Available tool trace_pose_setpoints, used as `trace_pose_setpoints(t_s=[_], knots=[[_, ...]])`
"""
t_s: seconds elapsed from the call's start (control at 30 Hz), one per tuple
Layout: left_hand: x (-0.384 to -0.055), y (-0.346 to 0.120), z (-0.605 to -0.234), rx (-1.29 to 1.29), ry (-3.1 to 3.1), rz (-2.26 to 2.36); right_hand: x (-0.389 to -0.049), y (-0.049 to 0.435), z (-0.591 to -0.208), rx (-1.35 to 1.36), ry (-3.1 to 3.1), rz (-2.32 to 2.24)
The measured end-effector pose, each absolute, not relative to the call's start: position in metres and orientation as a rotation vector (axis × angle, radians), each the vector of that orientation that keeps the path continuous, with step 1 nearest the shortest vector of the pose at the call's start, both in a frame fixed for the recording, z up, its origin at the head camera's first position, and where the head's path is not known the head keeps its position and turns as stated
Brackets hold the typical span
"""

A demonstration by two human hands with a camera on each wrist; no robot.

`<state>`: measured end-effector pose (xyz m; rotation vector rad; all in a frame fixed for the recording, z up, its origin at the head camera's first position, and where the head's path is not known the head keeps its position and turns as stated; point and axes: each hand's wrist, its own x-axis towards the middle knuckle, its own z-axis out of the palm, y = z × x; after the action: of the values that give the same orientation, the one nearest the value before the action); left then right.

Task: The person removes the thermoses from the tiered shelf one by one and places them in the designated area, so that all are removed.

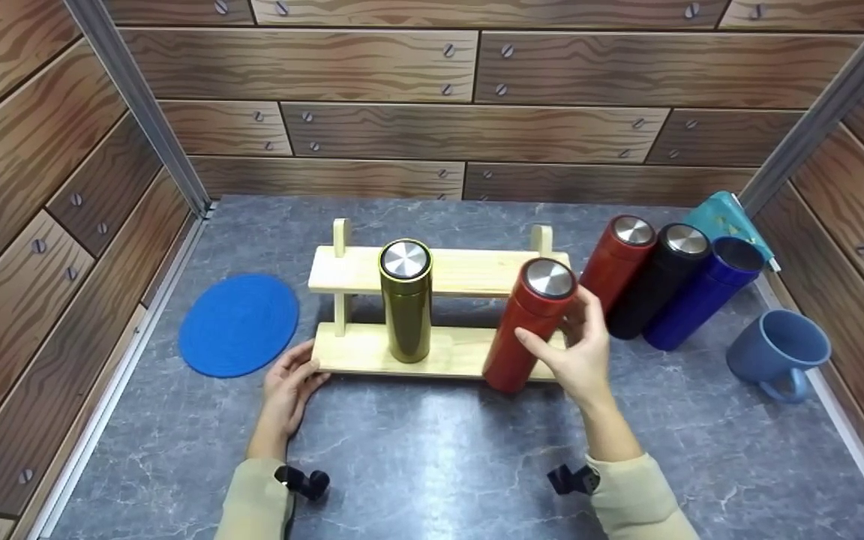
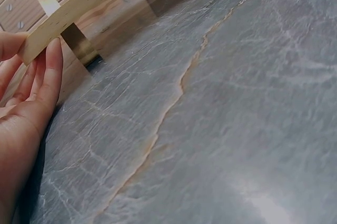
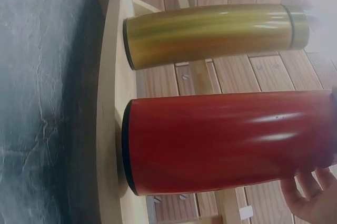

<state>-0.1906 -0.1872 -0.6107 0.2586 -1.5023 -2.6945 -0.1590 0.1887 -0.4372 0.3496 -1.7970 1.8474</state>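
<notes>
My right hand [image 1: 582,352] grips a red vacuum flask [image 1: 526,326] near its top, thumb in front and fingers behind. The flask's dark base is at the front of the lower board of a two-tier wooden rack [image 1: 357,356]; whether it touches is unclear. In the right wrist view, the red flask [image 3: 226,142] lies close to the board. A gold flask [image 1: 408,315] with a silver lid stands upright on the lower board, left of the red one. My left hand [image 1: 291,386] pinches the rack's lower left corner, thumb above and fingers beneath in the left wrist view.
Right of the rack stand another red flask [image 1: 612,259], a black flask [image 1: 653,285] and a blue flask [image 1: 698,296]. Behind them is a teal item [image 1: 728,217]. A blue mug [image 1: 766,352] is by the right wall, a round blue mat [image 1: 237,325] on the left.
</notes>
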Motion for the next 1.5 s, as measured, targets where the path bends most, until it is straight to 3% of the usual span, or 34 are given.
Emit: trace_pose_setpoints(t_s=[0.87, 1.5], knots=[[-0.186, -0.188, -0.610, 0.251, -1.488, -2.712, -0.135, 0.254, -0.440, 0.139, -1.751, 1.666], [-0.189, -0.187, -0.610, 0.271, -1.507, -2.696, -0.151, 0.278, -0.452, -0.019, -1.843, 1.531]])
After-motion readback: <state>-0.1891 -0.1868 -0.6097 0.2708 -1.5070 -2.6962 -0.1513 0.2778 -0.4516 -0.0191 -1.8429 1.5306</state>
